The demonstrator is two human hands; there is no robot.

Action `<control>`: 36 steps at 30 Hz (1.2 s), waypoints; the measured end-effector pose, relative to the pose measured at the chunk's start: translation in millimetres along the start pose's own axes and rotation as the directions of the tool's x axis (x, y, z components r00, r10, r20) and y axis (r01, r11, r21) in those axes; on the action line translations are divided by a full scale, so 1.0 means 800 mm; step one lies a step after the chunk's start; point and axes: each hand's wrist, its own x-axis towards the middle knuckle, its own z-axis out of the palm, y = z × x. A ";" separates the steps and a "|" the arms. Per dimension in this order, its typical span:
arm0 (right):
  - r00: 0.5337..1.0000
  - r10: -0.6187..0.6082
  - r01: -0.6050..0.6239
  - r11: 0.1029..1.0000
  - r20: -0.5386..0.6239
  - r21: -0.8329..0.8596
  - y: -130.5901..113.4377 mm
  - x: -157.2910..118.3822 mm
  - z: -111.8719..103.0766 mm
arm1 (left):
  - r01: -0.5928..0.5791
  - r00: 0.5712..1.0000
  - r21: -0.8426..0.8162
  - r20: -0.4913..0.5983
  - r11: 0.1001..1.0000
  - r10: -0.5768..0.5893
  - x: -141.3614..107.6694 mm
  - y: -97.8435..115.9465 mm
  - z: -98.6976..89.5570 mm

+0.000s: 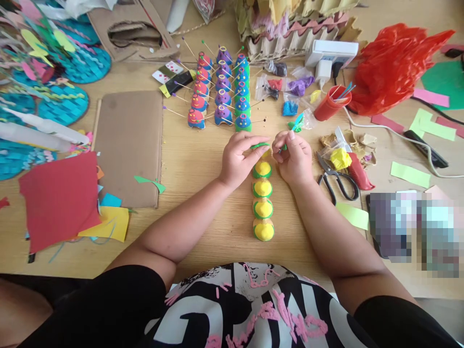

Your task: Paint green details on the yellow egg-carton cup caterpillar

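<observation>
I saw, over my remote link, a smooth wood-grain table [217,229], matt clay-like yellow humps [263,209], dull cardboard [128,140] at left, rough pulp egg trays [290,47] at the far side and a glossy, crinkled plastic bag [391,70] far right.

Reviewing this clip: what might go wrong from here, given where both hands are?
The green strip in the left hand looks thin, so it could tear or stretch.

The right hand, gripping a blue tool, is close to the yellow-topped row; a slip might dent it.

The scissors lie beside the right forearm, so an outward sweep could knock them.
</observation>
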 end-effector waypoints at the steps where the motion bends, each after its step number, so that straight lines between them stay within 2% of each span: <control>1: 1.000 0.009 -0.009 1.000 0.004 0.002 0.002 0.000 -0.002 | 0.002 1.000 -0.001 -0.002 1.000 -0.002 0.000 0.000 0.000; 8: 0.998 0.002 -0.001 1.000 0.059 -0.025 0.021 0.007 -0.020 | 0.016 1.000 -0.023 0.002 1.000 -0.016 -0.001 0.001 0.001; 14: 0.999 0.043 -0.043 0.998 0.005 -0.043 0.025 0.012 -0.029 | 0.041 0.999 -0.037 -0.001 0.998 -0.041 -0.001 0.002 0.002; 20: 1.000 -0.001 0.000 0.995 -0.012 -0.096 0.022 0.009 -0.017 | 0.061 0.998 -0.040 0.006 0.997 -0.061 0.000 0.006 0.001; 24: 1.000 -0.020 0.024 0.983 0.024 -0.183 0.011 0.000 -0.006 | 0.068 0.997 -0.001 0.032 0.998 -0.068 0.000 0.006 0.001; 32: 0.989 -0.083 0.122 0.928 0.127 -0.351 -0.009 -0.009 -0.002 | -0.013 1.000 -0.016 0.019 1.000 0.013 0.003 0.003 -0.001; 36: 0.988 -0.046 0.095 0.931 0.144 -0.353 -0.007 -0.008 -0.002 | -0.057 0.996 -0.011 0.063 0.998 0.058 0.001 0.000 -0.001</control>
